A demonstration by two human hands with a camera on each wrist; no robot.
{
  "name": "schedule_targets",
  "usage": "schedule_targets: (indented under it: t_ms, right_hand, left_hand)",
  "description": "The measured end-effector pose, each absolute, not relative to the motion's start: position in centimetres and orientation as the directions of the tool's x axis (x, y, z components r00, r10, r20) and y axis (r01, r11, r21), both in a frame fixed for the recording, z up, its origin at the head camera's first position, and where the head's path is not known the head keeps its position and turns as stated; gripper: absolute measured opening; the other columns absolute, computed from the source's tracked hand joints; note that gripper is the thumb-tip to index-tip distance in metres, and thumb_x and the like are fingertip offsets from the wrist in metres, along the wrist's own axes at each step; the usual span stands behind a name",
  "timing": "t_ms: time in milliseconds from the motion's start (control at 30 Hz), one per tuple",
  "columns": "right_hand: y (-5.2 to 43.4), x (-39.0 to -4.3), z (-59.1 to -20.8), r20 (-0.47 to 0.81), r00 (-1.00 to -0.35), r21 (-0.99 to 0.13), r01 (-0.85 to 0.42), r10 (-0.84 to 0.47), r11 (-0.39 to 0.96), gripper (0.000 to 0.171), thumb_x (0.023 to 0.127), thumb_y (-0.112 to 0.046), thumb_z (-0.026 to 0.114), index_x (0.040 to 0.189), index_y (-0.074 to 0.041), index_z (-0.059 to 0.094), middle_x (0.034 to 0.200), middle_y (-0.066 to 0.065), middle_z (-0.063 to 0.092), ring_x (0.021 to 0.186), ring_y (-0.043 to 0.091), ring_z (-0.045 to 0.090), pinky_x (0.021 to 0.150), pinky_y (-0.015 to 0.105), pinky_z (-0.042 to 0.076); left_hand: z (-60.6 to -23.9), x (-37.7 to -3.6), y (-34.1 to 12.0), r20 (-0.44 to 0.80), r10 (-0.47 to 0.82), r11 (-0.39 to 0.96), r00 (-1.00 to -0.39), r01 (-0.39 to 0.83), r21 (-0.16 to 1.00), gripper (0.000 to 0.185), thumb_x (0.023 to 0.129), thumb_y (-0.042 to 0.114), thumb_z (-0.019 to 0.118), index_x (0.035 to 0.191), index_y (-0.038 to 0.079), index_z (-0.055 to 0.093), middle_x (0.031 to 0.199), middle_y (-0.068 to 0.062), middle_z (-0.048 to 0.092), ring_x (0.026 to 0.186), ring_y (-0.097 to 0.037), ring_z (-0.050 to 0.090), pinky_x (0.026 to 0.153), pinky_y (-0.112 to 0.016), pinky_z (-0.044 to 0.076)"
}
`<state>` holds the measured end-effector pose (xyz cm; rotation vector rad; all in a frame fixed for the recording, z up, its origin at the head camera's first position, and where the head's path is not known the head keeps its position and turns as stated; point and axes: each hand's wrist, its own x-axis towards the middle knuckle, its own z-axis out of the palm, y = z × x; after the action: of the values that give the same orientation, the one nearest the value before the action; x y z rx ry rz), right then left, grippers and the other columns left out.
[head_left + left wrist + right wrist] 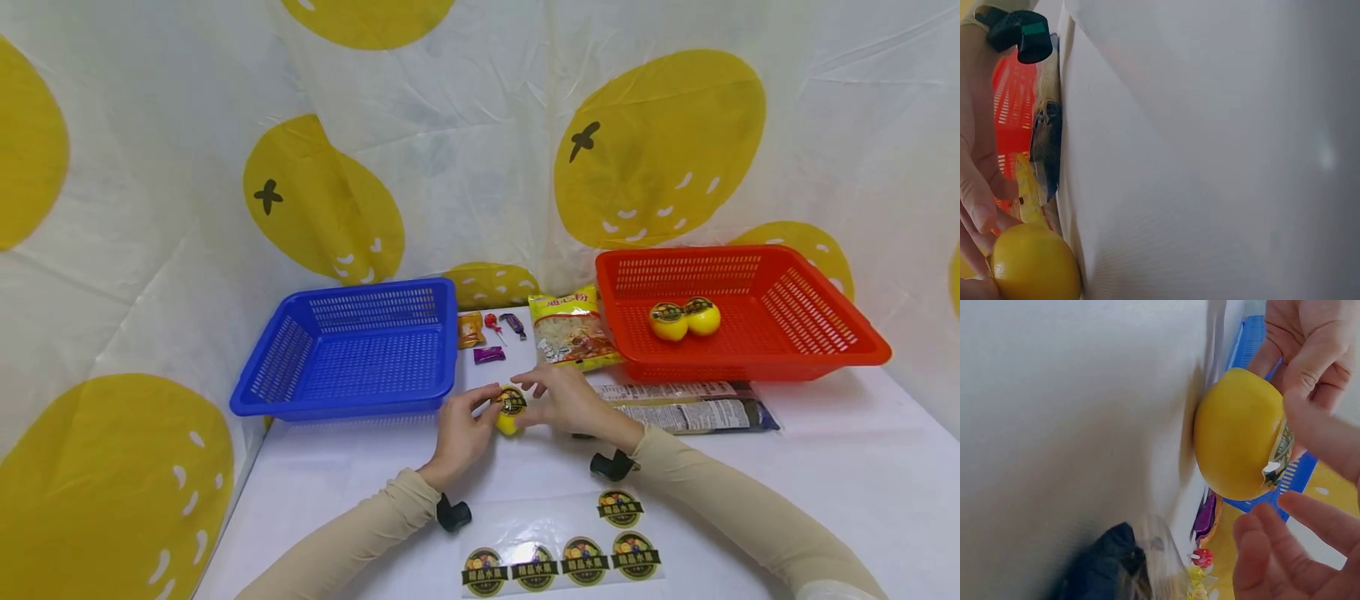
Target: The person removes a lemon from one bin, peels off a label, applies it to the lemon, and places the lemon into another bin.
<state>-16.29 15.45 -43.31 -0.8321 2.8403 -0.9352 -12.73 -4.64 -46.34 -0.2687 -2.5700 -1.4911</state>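
**Both hands on the yellow fruit, sticker going on top**

Head view: I see my left hand [459, 431] curled round a small round yellow plastic fruit [508, 412] that sits on the white table [825, 467], just in front of the blue perforated plastic basket [352, 350]. My right hand [564, 398] meets it from the other side, fingers lightly bent, fingertips on the round black-and-gold sticker [512, 402] on the fruit's top. Red perforated plastic basket [738, 310] at right holds two more yellow fruits with stickers [685, 319], touching each other. Between the baskets: a yellow snack bag [572, 328], small wrapped candies [491, 335]. Dark flat packet [690, 408] lies behind my right forearm. Clear sheet of matching stickers [570, 554] is near the table edge, between my forearms.

Left wrist view: the yellow fruit [1034, 262] rests against the table [1210, 156], fingers [975, 206] of the left hand wrapped on it, a firm hold. Red basket [1013, 106] shows behind, blurred.

Right wrist view: the fruit [1241, 434] touches the table [1066, 425]; the sticker [1280, 450] sits on its side face, one edge lifted. Left hand [1307, 347] pinches the fruit from behind. Right fingers [1285, 547] are spread and relaxed just beside the sticker; I cannot tell from here if they touch it. Blue basket [1250, 340] behind, candies [1205, 550] below.
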Motion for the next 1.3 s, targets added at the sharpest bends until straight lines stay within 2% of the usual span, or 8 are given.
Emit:
schedule_targets:
  t_ms: [100, 233, 333, 500, 733, 867, 1100, 1300]
  right_hand:
    - [15.1, -16.3, -43.4, 0.070, -0.860, -0.558, -0.453, -0.505, 0.695, 0.078, 0.070, -0.048, 0.092, 0.136, -0.015, 0.067, 0.118, 0.004, 0.075, 0.094, 0.020, 0.068, 0.079, 0.033, 0.047]
    - [14.5, -16.5, -43.8, 0.022, -0.855, -0.551, -0.442, -0.517, 0.708, 0.086, 0.068, -0.050, 0.093, 0.142, -0.017, 0.063, 0.122, 0.004, 0.075, 0.096, 0.017, 0.067, 0.080, 0.034, 0.048]
    - [14.2, -16.6, -44.3, 0.006, -0.848, -0.553, -0.443, -0.529, 0.705, 0.087, 0.069, -0.050, 0.093, 0.143, -0.016, 0.061, 0.106, 0.001, 0.076, 0.091, 0.014, 0.064, 0.076, 0.031, 0.047]
    - [13.8, -16.8, -44.5, -0.006, -0.843, -0.556, -0.445, -0.539, 0.702, 0.086, 0.070, -0.048, 0.093, 0.143, -0.017, 0.061, 0.080, -0.008, 0.066, 0.074, 0.011, 0.053, 0.067, 0.026, 0.038]
    - [13.8, -16.9, -44.7, 0.025, -0.843, -0.549, -0.461, -0.537, 0.698, 0.081, 0.068, -0.048, 0.094, 0.138, -0.020, 0.065, 0.102, -0.005, 0.076, 0.076, 0.009, 0.056, 0.067, 0.025, 0.042]
    - [14.2, -16.4, -44.5, 0.042, -0.859, -0.526, -0.454, -0.511, 0.719, 0.082, 0.066, -0.050, 0.094, 0.137, -0.020, 0.066, 0.098, -0.006, 0.075, 0.077, 0.008, 0.056, 0.069, 0.026, 0.043]
    - [16.5, -14.8, -42.8, 0.061, -0.880, -0.534, -0.427, -0.471, 0.730, 0.080, 0.067, -0.045, 0.094, 0.136, -0.015, 0.068, 0.116, 0.003, 0.076, 0.082, 0.010, 0.061, 0.073, 0.029, 0.046]
    - [19.5, -13.7, -41.0, 0.049, -0.898, -0.506, -0.399, -0.436, 0.765, 0.078, 0.069, -0.047, 0.093, 0.137, -0.018, 0.067, 0.114, 0.001, 0.076, 0.086, 0.013, 0.063, 0.073, 0.031, 0.049]
  left_hand:
    - [-46.3, -12.7, -4.6, 0.228, 0.077, 0.495, -0.971, 0.236, 0.836, 0.025, 0.094, 0.002, 0.070, 0.118, 0.003, 0.076, 0.124, -0.010, 0.075, 0.121, -0.029, 0.070, 0.101, -0.043, 0.056]
    - [-46.3, -12.6, -4.6, 0.242, 0.081, 0.507, -0.967, 0.249, 0.825, 0.024, 0.094, 0.003, 0.070, 0.117, 0.002, 0.076, 0.122, -0.011, 0.076, 0.120, -0.029, 0.070, 0.101, -0.043, 0.056]
    - [-46.2, -12.6, -4.6, 0.248, 0.079, 0.503, -0.966, 0.253, 0.826, 0.024, 0.094, 0.003, 0.070, 0.117, 0.002, 0.076, 0.122, -0.011, 0.076, 0.120, -0.029, 0.070, 0.100, -0.042, 0.057]
    - [-46.1, -12.4, -4.6, 0.231, 0.075, 0.484, -0.970, 0.238, 0.842, 0.025, 0.094, 0.001, 0.069, 0.119, 0.001, 0.075, 0.122, -0.013, 0.075, 0.120, -0.030, 0.070, 0.101, -0.040, 0.056]
    - [-45.6, -12.2, -4.6, 0.199, 0.074, 0.450, -0.977, 0.211, 0.868, 0.027, 0.095, 0.005, 0.068, 0.122, 0.001, 0.073, 0.125, -0.014, 0.074, 0.124, -0.030, 0.068, 0.097, -0.039, 0.058]
    - [-44.9, -12.1, -4.3, 0.186, 0.079, 0.429, -0.979, 0.202, 0.881, 0.030, 0.096, 0.010, 0.070, 0.125, 0.002, 0.071, 0.132, -0.013, 0.071, 0.129, -0.028, 0.064, 0.097, -0.039, 0.058]
    - [-43.6, -12.2, -3.6, 0.232, 0.115, 0.436, -0.966, 0.259, 0.862, 0.033, 0.094, 0.015, 0.073, 0.127, 0.008, 0.071, 0.133, -0.008, 0.071, 0.129, -0.025, 0.064, 0.101, -0.042, 0.057]
    - [-42.4, -12.5, -3.2, 0.237, 0.173, 0.472, -0.956, 0.292, 0.832, 0.039, 0.094, 0.023, 0.075, 0.130, 0.010, 0.069, 0.136, -0.007, 0.069, 0.130, -0.024, 0.063, 0.102, -0.042, 0.057]
